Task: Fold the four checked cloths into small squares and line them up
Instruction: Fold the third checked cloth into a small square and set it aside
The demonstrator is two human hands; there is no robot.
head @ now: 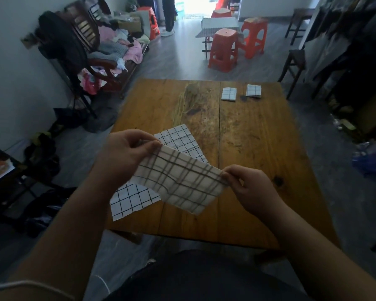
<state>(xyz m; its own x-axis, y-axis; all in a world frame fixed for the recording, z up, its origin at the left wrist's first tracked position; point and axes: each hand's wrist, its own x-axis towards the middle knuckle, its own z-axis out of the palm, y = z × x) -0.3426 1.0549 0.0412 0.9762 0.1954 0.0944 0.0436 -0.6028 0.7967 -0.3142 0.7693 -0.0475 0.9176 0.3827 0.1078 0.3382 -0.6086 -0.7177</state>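
Your left hand pinches the upper left corner of a checked cloth between thumb and curled fingers; your right hand pinches its right corner the same way; the cloth hangs stretched between them, sloping down to the right, raised above the near part of the wooden table, its lines blurred; under it a second checked cloth lies flat and unfolded on the table, 1 corner showing beyond your left hand and another close to the table's near left edge; at the far right of the table the left folded square and the right folded square lie side by side, not touching; beyond the table stand red plastic stools.
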